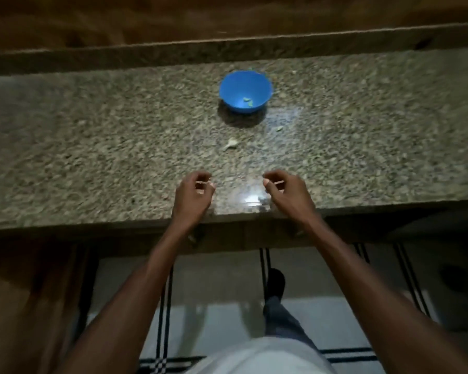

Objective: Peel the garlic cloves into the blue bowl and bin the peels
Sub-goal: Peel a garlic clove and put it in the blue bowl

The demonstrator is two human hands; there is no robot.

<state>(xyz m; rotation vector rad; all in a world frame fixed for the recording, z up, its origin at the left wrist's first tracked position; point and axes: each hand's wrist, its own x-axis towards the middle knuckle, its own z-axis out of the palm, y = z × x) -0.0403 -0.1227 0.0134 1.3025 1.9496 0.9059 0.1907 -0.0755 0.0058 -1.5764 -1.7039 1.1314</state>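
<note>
Since the speckled brown granite counter (92,136) is hard and polished, anything light on it would likely skid rather than stay put, and that bears on how the garlic ought to be handled. Toward the back of it, well apart from both hands, stands the small round blue plastic bowl (245,91), upright, with a couple of pale peeled garlic cloves (248,101) lying in its bottom; it looks light enough to shift at a nudge, so cloves are better dropped in than pressed in. Near the front edge hovers the left hand (193,197), its fingers (204,182) curled inward, and the right hand (287,195) beside it, fingers likewise curled toward the thumb; blur hides whether either pinches a scrap of peel, so I cannot tell. Between bowl and hands lies a pale papery garlic piece with a short stalk (230,144), and a smaller pale scrap (279,128) sits just right of the bowl's shadow. Both look dry, weightless and brittle; I judge a fingertip pinch at the stalk end would suit best, gently, since such skin crumbles and a breath could scatter it. No bin is in view.
</note>
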